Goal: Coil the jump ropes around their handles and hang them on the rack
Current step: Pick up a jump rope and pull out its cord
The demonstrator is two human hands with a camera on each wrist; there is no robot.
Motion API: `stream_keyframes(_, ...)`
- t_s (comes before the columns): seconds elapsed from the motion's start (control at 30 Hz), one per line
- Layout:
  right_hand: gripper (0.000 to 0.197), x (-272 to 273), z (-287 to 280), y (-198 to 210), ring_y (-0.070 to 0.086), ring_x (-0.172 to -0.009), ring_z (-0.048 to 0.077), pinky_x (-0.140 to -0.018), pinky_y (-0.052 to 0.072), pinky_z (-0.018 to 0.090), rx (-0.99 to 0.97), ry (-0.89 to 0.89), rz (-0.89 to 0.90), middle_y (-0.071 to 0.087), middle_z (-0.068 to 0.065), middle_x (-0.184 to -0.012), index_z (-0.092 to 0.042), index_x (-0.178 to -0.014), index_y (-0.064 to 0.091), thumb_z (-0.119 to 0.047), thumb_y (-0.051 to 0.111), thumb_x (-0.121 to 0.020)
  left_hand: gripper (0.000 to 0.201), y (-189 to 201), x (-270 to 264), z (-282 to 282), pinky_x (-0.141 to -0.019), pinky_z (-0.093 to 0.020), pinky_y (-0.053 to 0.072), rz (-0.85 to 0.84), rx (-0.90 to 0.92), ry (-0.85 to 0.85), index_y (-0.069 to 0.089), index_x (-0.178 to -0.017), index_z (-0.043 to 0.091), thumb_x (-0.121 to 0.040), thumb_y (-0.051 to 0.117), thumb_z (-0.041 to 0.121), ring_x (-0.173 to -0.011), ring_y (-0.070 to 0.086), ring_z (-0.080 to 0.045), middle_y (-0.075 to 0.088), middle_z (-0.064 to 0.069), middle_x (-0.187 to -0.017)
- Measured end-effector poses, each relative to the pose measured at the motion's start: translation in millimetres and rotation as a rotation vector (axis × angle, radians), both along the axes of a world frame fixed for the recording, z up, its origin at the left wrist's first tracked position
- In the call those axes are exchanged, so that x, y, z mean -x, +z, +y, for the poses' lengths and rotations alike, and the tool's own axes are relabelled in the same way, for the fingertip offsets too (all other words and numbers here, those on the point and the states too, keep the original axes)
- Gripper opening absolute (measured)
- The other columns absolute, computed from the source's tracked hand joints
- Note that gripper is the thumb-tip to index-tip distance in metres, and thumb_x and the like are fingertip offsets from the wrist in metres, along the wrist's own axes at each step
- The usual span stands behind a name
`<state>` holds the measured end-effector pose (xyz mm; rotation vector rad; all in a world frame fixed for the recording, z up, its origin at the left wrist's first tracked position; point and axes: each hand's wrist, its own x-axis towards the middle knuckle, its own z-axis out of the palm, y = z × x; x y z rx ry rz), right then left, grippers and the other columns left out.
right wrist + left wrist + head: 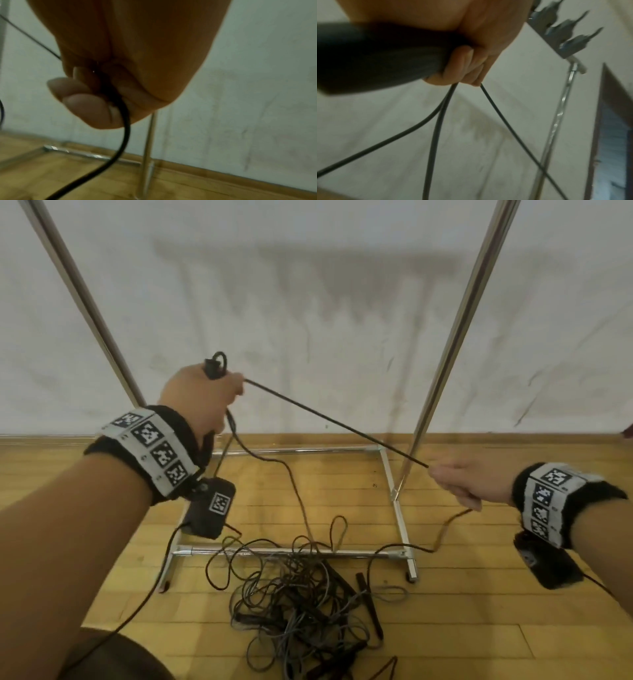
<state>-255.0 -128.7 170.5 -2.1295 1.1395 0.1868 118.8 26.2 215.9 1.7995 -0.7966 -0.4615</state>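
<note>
Black rope (335,424) taut between left hand (202,398), clenched on handle (213,369), and right hand (459,482) pinching cord. Tangled pile (305,594) on floor, 6 o'clock. Risk: trailing slack snagging pile or rack (455,337) base, jerking coil loose.

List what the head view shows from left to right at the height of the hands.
Left rack pole → left hand gripping the handle → taut rope → right rack pole → right hand.
</note>
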Motion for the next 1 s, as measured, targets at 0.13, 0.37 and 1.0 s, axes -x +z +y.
stream_keyframes(0.13,0.044,9.3,-7.7,-10.8,0.047,-0.045,0.013,-0.068,0.055,0.04,0.04,-0.057,0.187,0.05,-0.006,-0.048,-0.016,-0.08,0.055,-0.049,0.041,-0.105,0.025,-21.4,-6.0,5.6,-0.055,-0.031,0.049,-0.428,-0.448,-0.144,0.075,-0.088,0.019,-0.101,0.062,0.036,-0.053,0.059,-0.014,0.073,0.0,-0.075)
stream_keyframes(0.37,0.033,-63.8,38.3,43.0,0.046,-0.042,0.01,-0.051,0.041,0.029,-0.083,0.143,-0.114,0.049,-0.004,-0.055,-0.005,-0.092,0.066,-0.026,0.045,-0.106,0.028,-11.7,68.4,3.7,-0.046,-0.016,0.047,-0.286,-0.311,-0.646,0.066,-0.13,0.046,-0.104,0.064,0.039,-0.044,0.055,-0.001,0.069,0.029,-0.068)
stream_keyframes(1.0,0.037,-3.1,2.7,-15.4,0.059,-0.056,0.018,-0.087,0.056,0.048,-0.127,0.004,0.049,0.057,0.006,-0.062,-0.012,-0.084,0.055,-0.034,0.04,-0.109,0.027,-2.5,-27.8,4.5,-0.052,-0.031,0.048,-0.147,-0.143,0.233,0.076,-0.089,0.018,-0.096,0.064,0.041,-0.051,0.056,-0.021,0.069,0.0,-0.075)
